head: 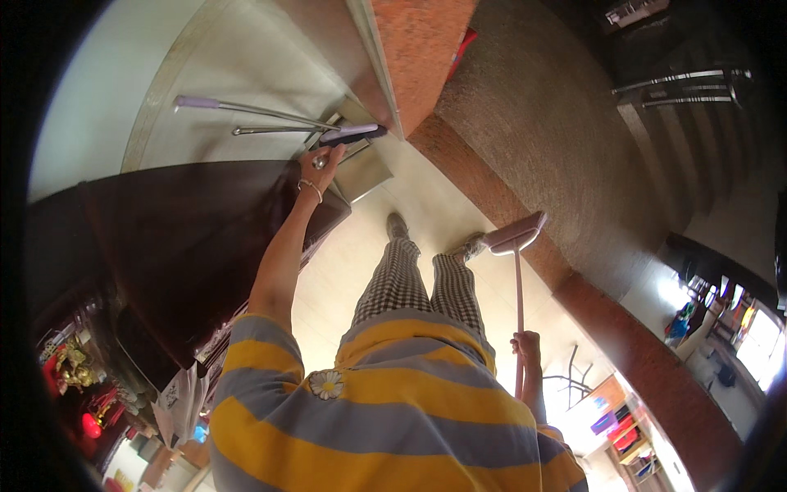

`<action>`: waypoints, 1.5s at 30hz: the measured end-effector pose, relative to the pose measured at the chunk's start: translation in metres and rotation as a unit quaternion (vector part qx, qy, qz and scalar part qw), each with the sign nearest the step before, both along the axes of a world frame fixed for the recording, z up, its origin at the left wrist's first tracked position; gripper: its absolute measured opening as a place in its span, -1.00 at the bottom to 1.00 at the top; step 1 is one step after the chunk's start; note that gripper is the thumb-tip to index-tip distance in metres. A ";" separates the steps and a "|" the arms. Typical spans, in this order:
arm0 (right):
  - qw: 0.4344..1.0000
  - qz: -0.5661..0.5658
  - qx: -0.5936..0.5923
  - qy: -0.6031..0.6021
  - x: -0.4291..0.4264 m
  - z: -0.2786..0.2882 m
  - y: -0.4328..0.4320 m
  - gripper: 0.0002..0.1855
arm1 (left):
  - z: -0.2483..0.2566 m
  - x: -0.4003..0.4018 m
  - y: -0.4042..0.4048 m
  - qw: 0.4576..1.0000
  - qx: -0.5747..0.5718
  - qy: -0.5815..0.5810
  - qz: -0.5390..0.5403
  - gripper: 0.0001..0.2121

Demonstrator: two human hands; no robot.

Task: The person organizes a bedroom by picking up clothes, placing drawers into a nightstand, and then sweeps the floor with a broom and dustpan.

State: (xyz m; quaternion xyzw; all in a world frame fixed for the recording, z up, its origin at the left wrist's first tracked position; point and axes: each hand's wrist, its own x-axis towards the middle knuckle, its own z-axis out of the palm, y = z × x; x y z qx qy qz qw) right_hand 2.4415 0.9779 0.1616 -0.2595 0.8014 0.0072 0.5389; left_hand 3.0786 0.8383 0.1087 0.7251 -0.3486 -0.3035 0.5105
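Note:
Up front, my left hand [318, 170], with a bracelet at its wrist, closes around a round, shiny metal end [319, 162]; what it belongs to is not clear. Just beyond the fingers lies a lavender broom head [350, 134] with dark bristles. Two metal poles are beside it, one with a lavender grip [198, 103]. Low at the right, my right hand [526, 345] grips the pink pole of a broom [518, 295]. That broom's pinkish head [515, 235] is raised at the pole's far end, in line with the reddish stone edge.
A dark, glossy wooden cabinet [166, 240] stands at the left. A pale open box or bin [364, 175] sits at its corner. Reddish stone edging [492, 172] runs along the right, with stairs [670, 154] beyond. Both feet are on the tiled floor [332, 283].

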 end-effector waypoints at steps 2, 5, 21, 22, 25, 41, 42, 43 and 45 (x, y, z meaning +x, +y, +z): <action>1.000 0.000 -0.018 -0.005 -0.014 -0.008 0.004 -0.89 | 0.012 -0.015 0.003 1.000 0.000 -0.023 0.013 -0.72; 0.999 -0.031 -0.018 -0.013 -0.047 -0.022 0.012 -0.88 | 0.035 -0.063 -0.011 1.000 -0.001 0.005 0.013 -0.66; 0.962 -0.237 -0.047 -0.130 -0.161 -0.014 0.003 -0.77 | 0.229 -0.289 -0.178 0.949 -0.300 -0.024 0.094 -0.61; 0.951 -0.265 -0.036 -0.156 -0.171 -0.017 0.009 -0.77 | 0.233 -0.298 -0.189 0.952 -0.284 0.029 0.109 -0.57; 0.927 -0.311 -0.109 -0.178 -0.182 -0.012 -0.003 -0.82 | 0.250 -0.318 -0.213 0.925 -0.275 0.245 -0.093 -0.61; 0.884 -0.390 -0.221 -0.133 -0.301 0.049 -0.212 -0.77 | 0.136 -0.545 -0.511 0.469 -0.117 -0.866 -0.126 -0.78; 0.868 -0.426 -0.216 -0.139 -0.310 0.052 -0.224 -0.77 | 0.136 -0.572 -0.523 0.518 -0.105 -0.835 -0.153 -0.77; 0.850 -0.462 -0.209 -0.143 -0.323 0.056 -0.235 -0.78 | 0.135 -0.600 -0.535 0.564 -0.092 -0.801 -0.181 -0.76; 0.807 -0.540 -0.188 -0.150 -0.351 0.055 -0.249 -0.79 | 0.130 -0.648 -0.564 0.642 -0.063 -0.726 -0.239 -0.74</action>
